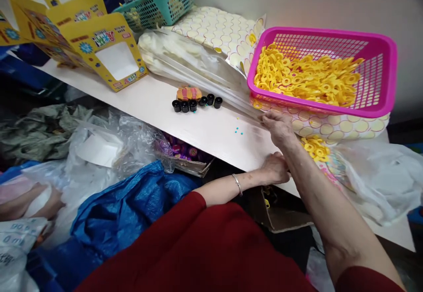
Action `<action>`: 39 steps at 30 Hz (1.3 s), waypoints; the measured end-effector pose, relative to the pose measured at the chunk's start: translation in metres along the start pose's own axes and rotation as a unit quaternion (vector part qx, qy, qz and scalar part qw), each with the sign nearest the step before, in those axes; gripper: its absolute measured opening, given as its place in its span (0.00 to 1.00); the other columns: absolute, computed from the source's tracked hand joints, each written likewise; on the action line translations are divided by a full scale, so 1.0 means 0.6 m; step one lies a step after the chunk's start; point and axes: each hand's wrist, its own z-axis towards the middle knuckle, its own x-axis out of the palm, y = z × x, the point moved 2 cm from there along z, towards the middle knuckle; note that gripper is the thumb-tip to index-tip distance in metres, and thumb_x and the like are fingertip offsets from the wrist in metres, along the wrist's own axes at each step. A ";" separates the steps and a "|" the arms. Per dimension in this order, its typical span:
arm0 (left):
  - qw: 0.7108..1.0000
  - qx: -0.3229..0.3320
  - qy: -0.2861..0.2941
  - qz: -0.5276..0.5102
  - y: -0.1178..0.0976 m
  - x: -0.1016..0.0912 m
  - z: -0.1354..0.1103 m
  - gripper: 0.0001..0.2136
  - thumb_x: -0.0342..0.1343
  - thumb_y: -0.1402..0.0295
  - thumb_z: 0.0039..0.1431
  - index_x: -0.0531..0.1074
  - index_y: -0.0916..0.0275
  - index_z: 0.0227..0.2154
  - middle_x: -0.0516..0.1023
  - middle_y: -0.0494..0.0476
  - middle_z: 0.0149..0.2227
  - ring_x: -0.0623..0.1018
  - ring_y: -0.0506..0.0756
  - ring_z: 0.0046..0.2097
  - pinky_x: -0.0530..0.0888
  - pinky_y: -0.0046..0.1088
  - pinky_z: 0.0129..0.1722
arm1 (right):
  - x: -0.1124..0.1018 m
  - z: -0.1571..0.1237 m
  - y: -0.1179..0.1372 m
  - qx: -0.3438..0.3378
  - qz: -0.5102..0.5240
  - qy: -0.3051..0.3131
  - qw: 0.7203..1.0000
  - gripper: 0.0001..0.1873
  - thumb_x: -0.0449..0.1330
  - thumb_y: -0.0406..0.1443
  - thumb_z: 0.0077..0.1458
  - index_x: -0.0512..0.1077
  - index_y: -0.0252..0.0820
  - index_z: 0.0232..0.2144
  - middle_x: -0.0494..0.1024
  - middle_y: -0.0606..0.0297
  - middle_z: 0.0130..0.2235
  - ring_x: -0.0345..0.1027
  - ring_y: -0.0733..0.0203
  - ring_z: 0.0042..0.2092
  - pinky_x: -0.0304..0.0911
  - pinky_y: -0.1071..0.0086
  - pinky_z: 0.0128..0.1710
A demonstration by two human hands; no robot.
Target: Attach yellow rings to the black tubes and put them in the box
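My right hand point(278, 128) is closed at the near end of a long clear plastic bag point(198, 65), its fingers pinched on the film just below the pink basket. My left hand point(275, 168), with a silver bangle at its wrist, rests curled at the front edge of the white table point(211, 126). Its fingertips are turned away, so what they hold, if anything, is hidden. Left of my hands stand several small black cylinders point(185, 106) beside an orange and pink toy piece point(188, 93). A few tiny blue beads point(236, 131) lie on the tabletop.
The pink basket point(391, 71) holds many yellow ring-shaped parts point(307, 78). Yellow boxes point(95, 40) and a green basket point(176, 1) stand at the back left. Below the table are a blue sheet point(128, 208), a carton of purple items point(185, 151) and another carton point(287, 217).
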 end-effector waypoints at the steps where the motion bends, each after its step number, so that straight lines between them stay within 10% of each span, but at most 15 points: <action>1: 1.000 0.003 0.004 0.014 0.002 -0.011 -0.008 0.03 0.57 0.73 0.45 0.69 0.64 0.25 0.76 0.60 0.30 0.74 0.60 0.40 0.74 0.38 0.41 | -0.005 -0.008 -0.012 0.017 0.003 -0.005 1.000 0.06 0.60 0.37 0.47 0.74 0.41 0.25 0.72 0.68 0.23 0.64 0.63 0.27 0.62 0.66 0.31; 7: 0.991 0.044 -0.130 -0.001 0.009 -0.132 -0.125 0.04 0.56 0.71 0.44 0.71 0.63 0.26 0.75 0.56 0.27 0.75 0.54 0.33 0.74 0.32 0.37 | 0.013 -0.066 -0.050 -0.047 -0.100 0.062 0.992 0.17 0.57 0.45 0.51 0.74 0.40 0.38 0.77 0.56 0.41 0.69 0.52 0.44 0.64 0.54 0.46; 12: 0.954 0.005 -0.300 0.005 0.021 -0.246 -0.264 0.12 0.58 0.71 0.45 0.73 0.61 0.36 0.78 0.57 0.34 0.77 0.53 0.36 0.75 0.31 0.38 | 0.101 -0.091 -0.046 -0.110 -0.321 0.134 0.931 0.47 0.58 0.56 0.48 0.54 0.31 0.61 0.49 0.36 0.65 0.40 0.34 0.66 0.44 0.38 0.59; 16: 0.931 -0.109 -0.347 0.010 0.057 -0.293 -0.345 0.10 0.59 0.71 0.44 0.74 0.61 0.34 0.77 0.54 0.32 0.76 0.53 0.35 0.74 0.30 0.37 | 0.167 -0.037 -0.034 -0.127 -0.354 0.147 0.915 0.47 0.54 0.54 0.53 0.46 0.31 0.64 0.44 0.37 0.66 0.35 0.33 0.67 0.40 0.37 0.60; 25: 0.886 -0.286 -0.345 -0.118 0.150 -0.298 -0.399 0.13 0.57 0.72 0.40 0.73 0.64 0.33 0.75 0.51 0.31 0.73 0.49 0.32 0.70 0.25 0.31 | 0.226 0.068 -0.034 -0.235 -0.267 0.197 0.914 0.21 0.53 0.46 0.56 0.69 0.36 0.44 0.67 0.47 0.50 0.56 0.40 0.55 0.55 0.44 0.54; 30: 0.876 -0.309 -0.340 -0.147 0.163 -0.284 -0.379 0.17 0.53 0.74 0.40 0.72 0.63 0.38 0.75 0.51 0.33 0.73 0.51 0.34 0.71 0.27 0.36 | 0.224 0.027 -0.025 -0.215 -0.217 0.158 0.939 0.11 0.52 0.42 0.57 0.71 0.44 0.31 0.70 0.55 0.40 0.60 0.46 0.47 0.59 0.48 0.49; 39: 0.853 -0.317 -0.393 -0.134 0.140 -0.255 -0.334 0.22 0.51 0.77 0.42 0.69 0.63 0.44 0.75 0.55 0.43 0.72 0.56 0.46 0.69 0.33 0.49 | 0.228 -0.059 0.017 -0.126 -0.016 0.140 0.982 0.22 0.49 0.51 0.58 0.70 0.44 0.24 0.71 0.63 0.29 0.66 0.57 0.36 0.63 0.60 0.42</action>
